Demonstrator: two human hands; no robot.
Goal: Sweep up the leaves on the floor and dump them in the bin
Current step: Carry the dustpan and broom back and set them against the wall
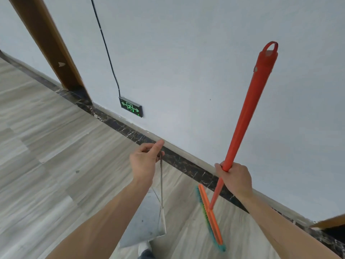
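Observation:
My right hand point(234, 177) grips the red-orange handle of a broom point(248, 111). Its orange head with green and teal bristles point(211, 215) hangs just above the floor, below and left of that hand. My left hand point(145, 161) is closed on the thin metal handle of a grey metal dustpan point(149, 221), which hangs below it near my foot. No leaves and no bin show in this view.
A white wall runs diagonally ahead, with a dark marble skirting point(130, 131) along its foot. A green exit sign point(131, 107) sits low on the wall under a black cable. A wooden door frame point(48, 43) stands at the left. The floor is grey wood-look tile point(56, 146).

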